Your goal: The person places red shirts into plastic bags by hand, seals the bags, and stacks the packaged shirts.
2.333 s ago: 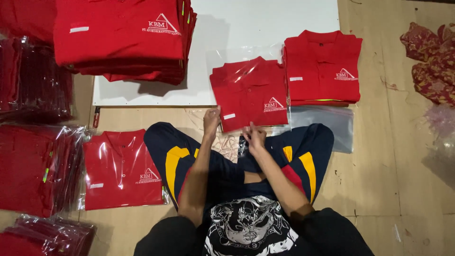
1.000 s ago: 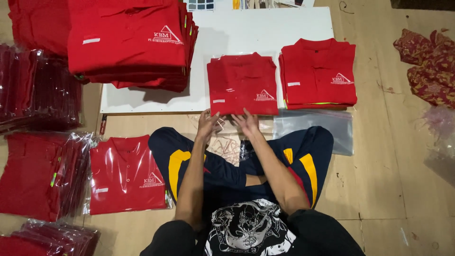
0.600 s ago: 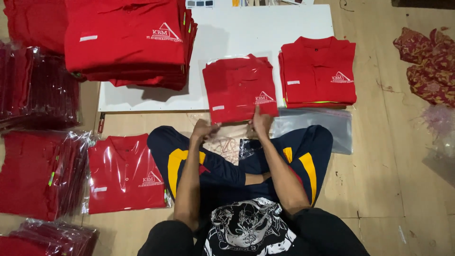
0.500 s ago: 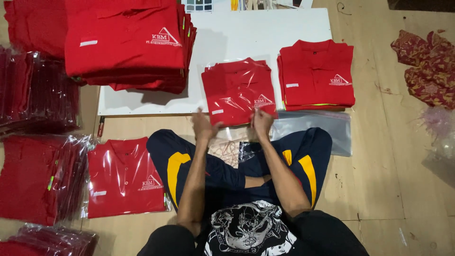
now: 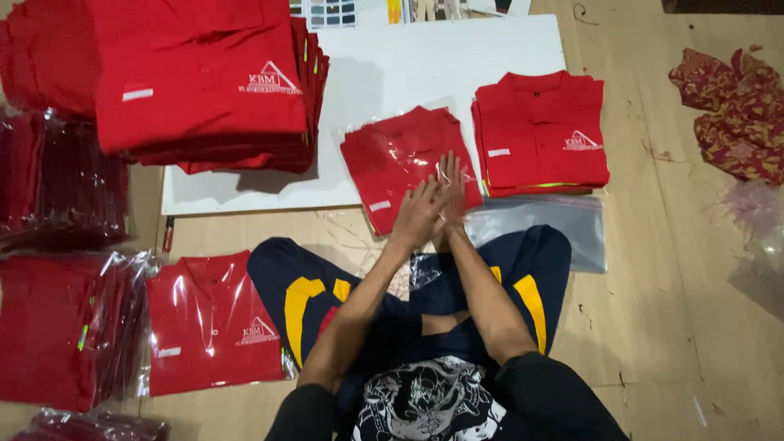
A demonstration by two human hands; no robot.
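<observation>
A folded red polo shirt in a clear plastic bag [image 5: 398,159] lies slightly tilted on the white board [image 5: 457,65] in front of me. My left hand [image 5: 416,214] rests flat on the bag's lower right part, fingers stretched out. My right hand [image 5: 452,181] lies flat right beside it, also on the bag, fingers pointing away from me. Neither hand grips anything. I sit cross-legged on the floor in dark trousers with yellow stripes [image 5: 523,286].
Unbagged folded red shirts [image 5: 539,131] are stacked right of the bagged one, above a pile of empty clear bags [image 5: 543,224]. A tall red shirt stack [image 5: 204,82] stands far left. Bagged shirts [image 5: 212,327] lie at my left. Patterned cloth [image 5: 735,114] lies at right.
Both hands have moved up from the bag's near edge onto the shirt and now lie flat, close together. The bagged shirt has turned slightly.
</observation>
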